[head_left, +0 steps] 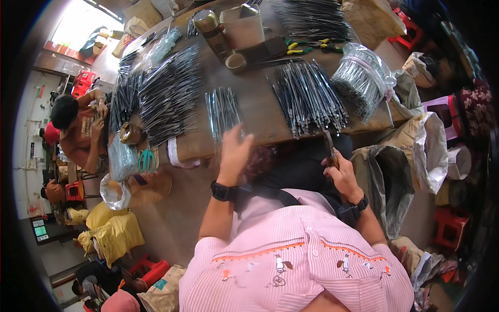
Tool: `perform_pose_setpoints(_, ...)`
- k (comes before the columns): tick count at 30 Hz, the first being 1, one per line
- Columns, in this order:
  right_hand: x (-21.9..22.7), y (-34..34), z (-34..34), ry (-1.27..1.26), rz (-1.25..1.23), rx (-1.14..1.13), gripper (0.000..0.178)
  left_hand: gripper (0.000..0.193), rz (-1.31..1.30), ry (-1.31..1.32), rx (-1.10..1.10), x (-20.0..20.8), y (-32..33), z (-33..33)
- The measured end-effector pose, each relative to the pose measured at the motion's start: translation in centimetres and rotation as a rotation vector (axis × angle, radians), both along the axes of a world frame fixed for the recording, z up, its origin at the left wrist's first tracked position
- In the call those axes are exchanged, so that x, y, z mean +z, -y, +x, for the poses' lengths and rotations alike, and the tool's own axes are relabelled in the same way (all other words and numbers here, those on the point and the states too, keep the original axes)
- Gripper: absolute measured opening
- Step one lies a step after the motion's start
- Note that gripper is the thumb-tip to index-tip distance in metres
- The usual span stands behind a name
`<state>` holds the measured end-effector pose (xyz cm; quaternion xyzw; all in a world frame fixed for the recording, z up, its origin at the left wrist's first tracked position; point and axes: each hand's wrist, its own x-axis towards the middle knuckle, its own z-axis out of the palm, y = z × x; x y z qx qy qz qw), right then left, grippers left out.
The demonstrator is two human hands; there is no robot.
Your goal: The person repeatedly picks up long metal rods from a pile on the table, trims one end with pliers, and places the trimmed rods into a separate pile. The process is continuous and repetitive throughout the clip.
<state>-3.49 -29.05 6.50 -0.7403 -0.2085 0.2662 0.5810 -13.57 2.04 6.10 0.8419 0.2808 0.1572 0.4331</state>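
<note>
My right hand (342,176) is closed round the handle of what look like pliers (330,143), their dark metal tip pointing up at the table's front edge. Just beyond that tip lies a broad pile of thin dark metal rods (309,96). My left hand (237,149) is over the table's edge, at the near end of a smaller bundle of shiny rods (222,106). Its fingers are smeared by motion, so whether they hold a rod does not show. Both wrists wear dark bands.
Larger rod piles (169,96) cover the table's left side. A bagged bundle (364,78) sits at right, near yellow-handled pliers (299,48). A flask (212,32), a cup (235,63) and teal scissors (147,160) stand or lie about. Another person (80,130) works at left; open sacks (387,182) flank me.
</note>
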Motion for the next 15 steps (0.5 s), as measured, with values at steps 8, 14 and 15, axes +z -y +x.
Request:
perform_pose_setpoints(8, 0.9, 0.5, -0.7, -0.106, 0.042, -0.038, 0.048, 0.028, 0.173, 0.011, -0.087, 0.9, 5.7, 7.4)
perform_pose_setpoints(14, 1.3, 0.8, -1.2, -0.156, 0.051, -0.086, 0.039, 0.029, -0.048, 0.009, -0.023, -3.1, 5.5, 12.5)
perform_pose_setpoints(15, 1.3, 0.8, -1.3, -0.165, 0.06, -0.099, 0.037, 0.03, -0.091, 0.028, -0.058, -3.4, 4.7, 12.5)
